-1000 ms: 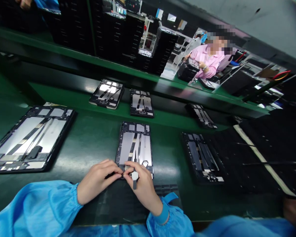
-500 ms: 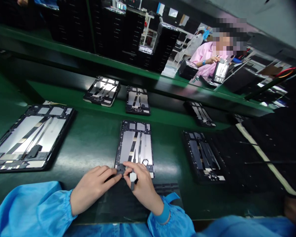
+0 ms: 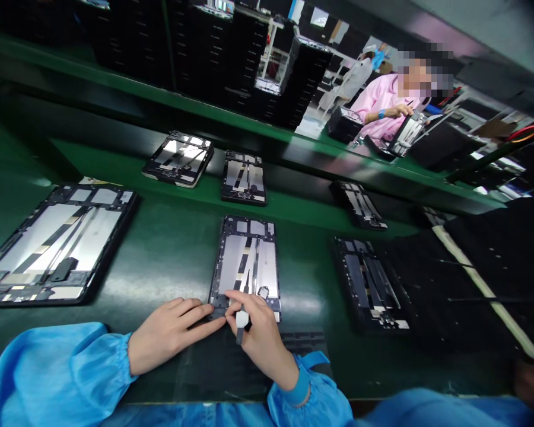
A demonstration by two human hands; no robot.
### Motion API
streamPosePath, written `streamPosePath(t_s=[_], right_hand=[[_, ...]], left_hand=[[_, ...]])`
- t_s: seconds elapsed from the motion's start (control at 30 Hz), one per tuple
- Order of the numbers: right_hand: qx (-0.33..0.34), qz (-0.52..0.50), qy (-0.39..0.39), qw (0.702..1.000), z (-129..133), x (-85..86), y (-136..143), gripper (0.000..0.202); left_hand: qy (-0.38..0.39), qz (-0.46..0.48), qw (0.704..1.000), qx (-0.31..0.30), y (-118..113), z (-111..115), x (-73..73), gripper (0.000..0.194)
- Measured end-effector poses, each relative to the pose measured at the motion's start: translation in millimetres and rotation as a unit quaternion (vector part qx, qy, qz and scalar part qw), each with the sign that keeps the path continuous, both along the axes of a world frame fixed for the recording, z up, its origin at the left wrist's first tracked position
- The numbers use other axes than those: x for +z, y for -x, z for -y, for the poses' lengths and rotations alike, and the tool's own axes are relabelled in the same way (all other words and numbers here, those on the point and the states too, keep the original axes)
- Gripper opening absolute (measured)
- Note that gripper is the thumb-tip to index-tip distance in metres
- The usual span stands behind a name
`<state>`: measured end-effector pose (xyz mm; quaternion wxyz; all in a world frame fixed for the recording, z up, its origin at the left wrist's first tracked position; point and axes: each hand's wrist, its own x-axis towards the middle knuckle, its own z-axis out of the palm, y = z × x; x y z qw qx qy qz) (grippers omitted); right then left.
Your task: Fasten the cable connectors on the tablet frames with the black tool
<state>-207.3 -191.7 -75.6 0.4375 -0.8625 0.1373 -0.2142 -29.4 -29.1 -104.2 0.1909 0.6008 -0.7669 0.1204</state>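
Note:
An opened tablet (image 3: 226, 261) lies in front of me on the green bench, its silver inner plate and dark ribbon cables facing up. My left hand (image 3: 171, 332) rests at its lower left corner, fingers stretched out and fingertips touching the edge. Over the lower end of the tablet, my right hand (image 3: 260, 335) is closed in a pinch on a small tool with a white and grey end (image 3: 242, 321). The tool's working tip is hidden by the fingers. A small square part (image 3: 263, 292) shows just above the right hand's knuckles.
More opened tablets lie around: a large one at left (image 3: 62, 243), one at right (image 3: 369, 284), others along the back (image 3: 244, 178). A dark mat (image 3: 305, 344) lies under my right wrist. Behind the green shelf rail (image 3: 160, 101) stand tall black stacks; a person in pink (image 3: 380, 98) handles a device.
The view has shifted slightly. Both my hands keep nearly the same place on the tablet. Across the bench, the person in pink has tilted the device in their hands.

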Motion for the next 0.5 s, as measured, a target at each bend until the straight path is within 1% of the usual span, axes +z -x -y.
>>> streamPosePath(t_s=[0.07, 0.17, 0.27, 0.33, 0.4, 0.5], right_hand=[[0.003, 0.004, -0.021, 1.000, 3, 2.1, 4, 0.041], [0.002, 0.023, -0.118, 0.993, 5, 5.4, 18, 0.031], [-0.021, 0.019, -0.198, 0.980, 3, 6.0, 34, 0.033], [-0.041, -0.001, -0.222, 0.974, -1, 4.5, 40, 0.035], [-0.045, -0.018, -0.237, 0.970, -5, 2.8, 40, 0.033], [-0.029, -0.029, -0.213, 0.976, -7, 1.9, 36, 0.023]], left_hand=[[-0.002, 0.007, 1.000, 0.008, 3, 0, 0.3, 0.039], [0.001, -0.003, 1.000, 0.021, 7, 1, 4.5, 0.038], [-0.016, -0.009, 0.999, 0.028, 10, 3, 12.0, 0.038], [-0.024, -0.016, 0.999, 0.024, 10, 4, 16.5, 0.039], [-0.016, -0.024, 0.999, 0.021, 10, 5, 19.4, 0.041], [-0.012, -0.027, 0.999, 0.021, 10, 6, 20.7, 0.041]])
